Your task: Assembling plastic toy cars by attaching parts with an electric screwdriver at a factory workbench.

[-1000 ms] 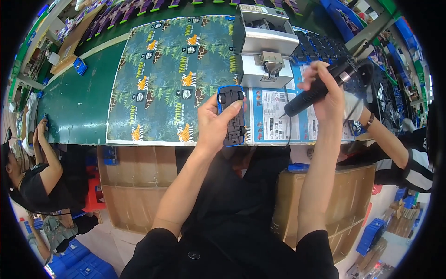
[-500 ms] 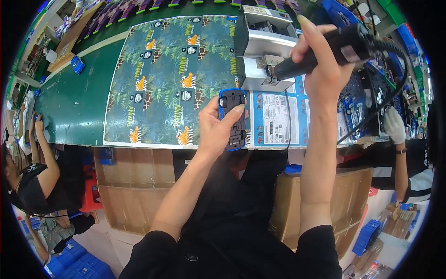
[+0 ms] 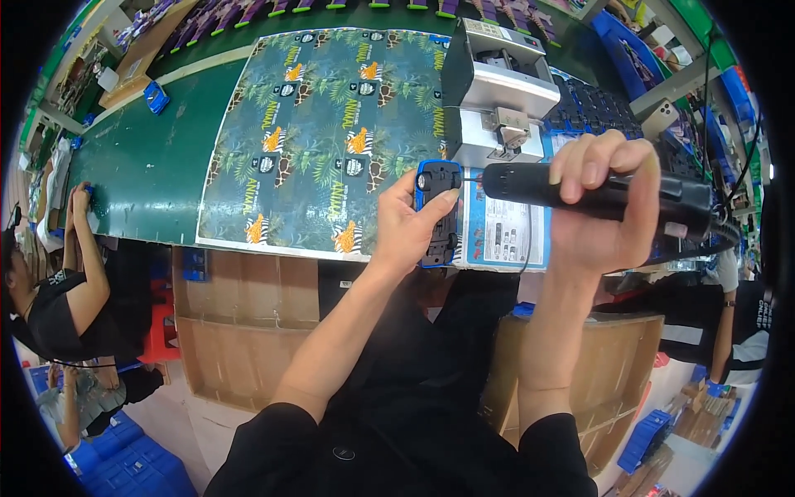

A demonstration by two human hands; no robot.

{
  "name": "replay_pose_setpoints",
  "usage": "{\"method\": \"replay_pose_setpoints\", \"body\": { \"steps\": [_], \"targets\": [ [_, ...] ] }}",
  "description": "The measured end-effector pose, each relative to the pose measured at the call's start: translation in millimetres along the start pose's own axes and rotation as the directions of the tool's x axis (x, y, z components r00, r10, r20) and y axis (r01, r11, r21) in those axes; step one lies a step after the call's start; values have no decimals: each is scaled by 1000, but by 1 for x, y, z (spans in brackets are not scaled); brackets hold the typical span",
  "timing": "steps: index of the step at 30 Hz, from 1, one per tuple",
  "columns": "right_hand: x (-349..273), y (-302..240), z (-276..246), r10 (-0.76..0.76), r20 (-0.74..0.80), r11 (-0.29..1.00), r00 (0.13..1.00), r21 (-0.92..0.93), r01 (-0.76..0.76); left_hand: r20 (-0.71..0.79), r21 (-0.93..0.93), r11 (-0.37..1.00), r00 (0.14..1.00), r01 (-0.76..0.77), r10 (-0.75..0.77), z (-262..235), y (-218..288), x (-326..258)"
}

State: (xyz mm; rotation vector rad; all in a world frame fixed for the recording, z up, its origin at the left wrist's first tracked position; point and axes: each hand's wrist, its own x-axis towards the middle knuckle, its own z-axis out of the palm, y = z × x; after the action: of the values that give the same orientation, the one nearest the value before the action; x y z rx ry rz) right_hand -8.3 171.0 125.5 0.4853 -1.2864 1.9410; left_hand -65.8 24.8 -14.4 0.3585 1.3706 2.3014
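Note:
My left hand (image 3: pixel 407 222) grips a blue toy car (image 3: pixel 440 217) near the bench's front edge, its black underside turned up. The thumb lies across the underside and the fingers go behind the car's left side. In my right hand (image 3: pixel 604 207) is a black electric screwdriver (image 3: pixel 530 180), held level with its bit pointing left. The thin bit reaches the car's upper right part; whether a screw sits at its tip is too small to tell. Just beyond the car stands a silver screw feeder (image 3: pixel 497 137) with a small metal outlet on its front.
Printed jungle-pattern sheets (image 3: pixel 323 149) cover the bench's middle. Another blue toy car (image 3: pixel 156 97) rests on the green bench (image 3: pixel 166 186) at the left. Black car parts (image 3: pixel 592 108) lie behind the feeder. Cardboard boxes (image 3: pixel 240 356) stand below the bench. Co-workers sit at both sides.
My right hand has brought the screwdriver from the feeder's outlet down to the car and levelled it. In the picture, the bench, feeder and car have shifted slightly right.

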Motion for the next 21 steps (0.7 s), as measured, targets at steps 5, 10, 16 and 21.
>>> {"method": "replay_pose_setpoints", "body": {
  "steps": [5, 10, 16, 21],
  "targets": [
    [-6, 18, 0, -15, -20, 1000, 1000, 3, 15, -4, 3, 1000, 1000, -15, 15, 3, 1, -1],
    [-10, 28, 7, 50, -56, 994, 997, -91, -55, -9, 30, 999, 1000, -22, 22, 6, 4, -2],
    [-11, 35, 15, 13, 80, 987, 997, -163, 0, -26, 34, 999, 999, -22, 23, 6, 7, -2],
    [-9, 37, 11, 14, 112, 995, 994, -96, -3, -20, 47, 998, 999, -45, 46, 4, 3, -2]
  ]
}}
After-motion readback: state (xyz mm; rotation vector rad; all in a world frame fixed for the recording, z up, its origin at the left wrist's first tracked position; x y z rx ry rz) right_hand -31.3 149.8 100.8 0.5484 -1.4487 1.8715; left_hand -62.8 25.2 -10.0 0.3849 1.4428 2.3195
